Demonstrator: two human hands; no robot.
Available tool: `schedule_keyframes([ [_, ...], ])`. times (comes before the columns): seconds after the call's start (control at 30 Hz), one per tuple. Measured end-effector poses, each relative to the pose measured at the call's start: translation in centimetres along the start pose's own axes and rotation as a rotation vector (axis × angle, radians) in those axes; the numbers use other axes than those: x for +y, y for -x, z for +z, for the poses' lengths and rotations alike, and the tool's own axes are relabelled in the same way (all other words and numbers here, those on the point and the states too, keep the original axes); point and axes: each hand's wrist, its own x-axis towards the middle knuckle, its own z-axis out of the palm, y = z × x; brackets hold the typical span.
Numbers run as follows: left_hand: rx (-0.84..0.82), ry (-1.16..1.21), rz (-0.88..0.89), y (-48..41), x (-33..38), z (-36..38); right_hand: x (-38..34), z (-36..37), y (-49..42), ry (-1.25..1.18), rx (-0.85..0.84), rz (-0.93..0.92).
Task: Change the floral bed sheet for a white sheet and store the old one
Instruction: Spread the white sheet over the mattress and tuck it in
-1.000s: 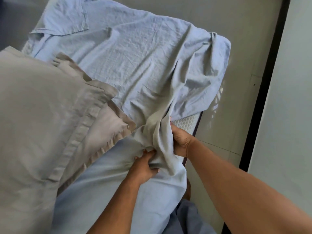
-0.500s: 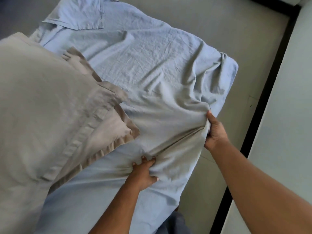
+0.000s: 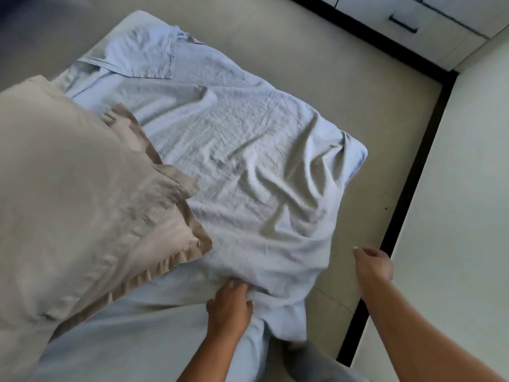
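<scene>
A pale, wrinkled white sheet (image 3: 234, 150) lies spread over the bed, its far corner folded back and its right edge hanging over the side. My left hand (image 3: 230, 301) presses down on a bunched fold of the sheet near the bed's front edge, fingers curled into the cloth. My right hand (image 3: 373, 264) hovers off the bed's right side, above the floor, loosely curled and holding nothing. No floral sheet is in view.
Two beige pillows (image 3: 71, 205) are stacked on the left part of the bed, the lower one (image 3: 170, 244) with a tan border. Beige floor tiles (image 3: 344, 86) run along the right, bounded by a black skirting (image 3: 413, 166) and a white wall (image 3: 462, 216).
My right hand pulled the sheet rightwards over the bed's edge, then let go and drew back to the right. The gathered fold has flattened. My left hand stayed on the sheet.
</scene>
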Motion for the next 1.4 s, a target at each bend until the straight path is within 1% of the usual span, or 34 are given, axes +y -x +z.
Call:
schedule_keyframes([
  [0.1,0.148,-0.008,0.090,-1.1,4.2,-0.9,-2.0,2.2,-1.6,-0.023,-0.146,0.015],
  [0.2,0.177,0.068,0.139,-3.5,7.5,-1.1,-5.5,4.8,-3.6,-0.129,-0.335,-0.011],
  [0.27,0.204,0.055,0.143,-5.7,9.8,-1.5,-8.7,7.0,-5.9,-0.205,-0.378,0.003],
  [0.33,0.226,0.016,0.108,-7.6,11.3,-1.8,-10.6,8.6,-7.9,-0.174,-0.315,0.000],
  [0.37,0.229,-0.011,0.084,-8.3,12.0,-1.8,-11.0,9.2,-9.2,-0.087,-0.285,-0.027],
  [0.43,0.213,-0.039,0.036,-9.9,13.9,-1.8,-12.6,8.6,-11.5,0.094,-0.309,-0.082],
  [0.47,0.204,-0.048,0.019,-10.5,14.7,-2.1,-13.7,8.1,-12.3,0.132,-0.322,-0.123],
  [0.5,0.199,-0.053,0.013,-11.0,15.3,-2.3,-14.9,7.4,-13.5,0.140,-0.286,-0.158],
  [0.53,0.202,-0.065,0.009,-12.0,16.3,-2.4,-16.7,6.1,-15.3,0.128,-0.213,-0.172],
  [0.63,0.210,-0.126,0.049,-13.4,18.6,-2.7,-21.3,2.0,-21.5,0.015,0.045,-0.122],
  [0.67,0.207,-0.154,0.071,-13.7,19.4,-2.8,-22.6,0.6,-23.9,0.011,0.079,-0.111],
  [0.73,0.201,-0.155,0.114,-14.4,20.9,-2.8,-24.9,-1.6,-28.3,-0.038,0.079,-0.111],
  [0.77,0.204,-0.136,0.125,-14.8,21.3,-2.8,-25.7,-2.0,-30.3,-0.062,0.081,-0.100],
  [0.83,0.195,-0.110,0.135,-15.4,21.9,-2.5,-26.2,-1.9,-32.8,-0.024,0.084,-0.086],
  [0.87,0.185,-0.092,0.131,-15.7,22.1,-2.3,-26.5,-1.2,-32.8,0.037,0.047,-0.124],
  [0.9,0.195,-0.076,0.135,-16.1,22.3,-2.2,-27.0,-0.4,-31.8,0.119,-0.015,-0.200],
  [1.03,0.319,-0.020,0.102,-17.3,22.3,-1.9,-26.0,4.4,-25.4,0.496,-0.381,-0.524],
  [1.07,0.346,-0.018,0.090,-17.6,22.2,-2.0,-25.5,5.6,-24.1,0.541,-0.444,-0.563],
  [1.1,0.370,-0.022,0.077,-18.0,22.0,-1.9,-25.1,6.8,-23.0,0.544,-0.480,-0.563],
  [1.13,0.384,-0.030,0.071,-18.2,21.9,-2.1,-25.0,7.7,-22.2,0.494,-0.477,-0.533],
  [1.2,0.389,-0.056,0.087,-18.7,21.6,-2.2,-25.2,8.6,-21.6,0.372,-0.393,-0.447],
  [1.23,0.386,-0.086,0.104,-18.7,21.4,-2.2,-25.2,8.8,-21.8,0.349,-0.349,-0.427],
  [1.33,0.379,-0.168,0.136,-18.6,21.4,-2.0,-27.2,8.8,-22.4,0.421,-0.312,-0.519],
  [1.4,0.391,-0.153,0.165,-18.6,21.6,-1.9,-29.5,8.6,-23.7,0.471,-0.250,-0.582],
])
